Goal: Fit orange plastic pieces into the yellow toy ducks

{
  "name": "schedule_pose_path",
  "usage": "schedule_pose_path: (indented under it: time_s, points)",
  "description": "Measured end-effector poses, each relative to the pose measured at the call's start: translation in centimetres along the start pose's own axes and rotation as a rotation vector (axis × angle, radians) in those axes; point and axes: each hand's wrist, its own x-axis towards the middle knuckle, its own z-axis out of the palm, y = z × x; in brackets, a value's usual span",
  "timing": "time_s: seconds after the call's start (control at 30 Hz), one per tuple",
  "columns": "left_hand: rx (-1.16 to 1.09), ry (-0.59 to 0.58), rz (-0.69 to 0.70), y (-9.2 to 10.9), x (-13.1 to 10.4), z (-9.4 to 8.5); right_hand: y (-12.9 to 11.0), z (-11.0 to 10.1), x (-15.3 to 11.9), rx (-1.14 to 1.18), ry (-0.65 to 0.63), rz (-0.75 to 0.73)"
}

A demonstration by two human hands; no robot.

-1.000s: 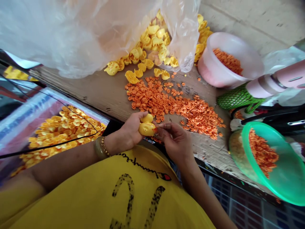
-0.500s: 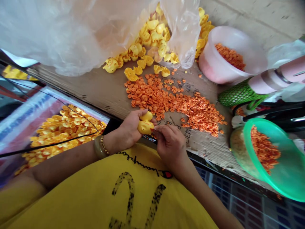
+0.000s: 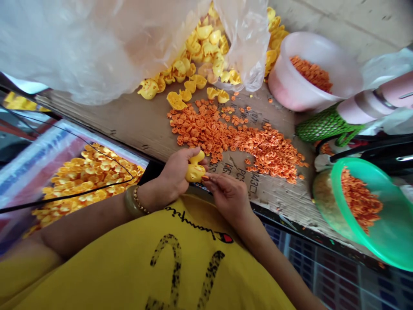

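My left hand (image 3: 172, 175), fingers curled, holds a hollow yellow plastic duck head (image 3: 195, 173) just above the table's near edge. Behind it, a second yellow piece (image 3: 197, 157) shows beside the thumb; whether the two are joined I cannot tell. From the other side, my right hand (image 3: 231, 191) pinches a small orange beak (image 3: 205, 177) between thumb and fingertips, right against the front of the duck head. A heap of loose orange beaks (image 3: 206, 129) lies on the cardboard past both hands.
Yellow half shells (image 3: 206, 49) spill from a clear plastic bag (image 3: 97, 47). A pinkish tub (image 3: 280, 86) and a tilted green bowl (image 3: 342, 198) hold orange pieces. Near them lies a pink bottle in a green net (image 3: 322, 122). More yellow parts (image 3: 80, 181) fill a lined container at left.
My right hand has drawn back slightly and turned, so the orange beak at its fingertips shows more clearly. My left hand still holds the duck head in nearly the same place.
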Motion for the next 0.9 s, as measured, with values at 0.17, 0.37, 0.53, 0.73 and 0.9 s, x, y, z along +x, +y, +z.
schedule_pose_path:
  time_s: [0.17, 0.37, 0.53, 0.73, 0.9]
  points:
    - [0.055, -0.014, 0.18, 0.0, -0.6, -0.1, -0.2, -1.2, -0.4, 0.111, -0.043, 0.333]
    - [0.115, -0.06, 0.278, -0.4, -1.5, 0.3, -2.0, 0.1, -0.3, 0.059, -0.247, 0.343]
    - [0.187, -0.06, 0.228, -0.9, -1.5, 0.5, -1.6, 0.6, -0.8, 0.159, -0.33, 0.362]
    - [0.216, -0.064, 0.187, -1.0, -1.1, 1.3, -1.0, 0.4, -0.9, 0.167, -0.347, 0.37]
    - [0.161, -0.105, 0.145, -1.2, -1.1, 2.0, -0.9, -0.7, -1.0, 0.23, -0.356, 0.392]
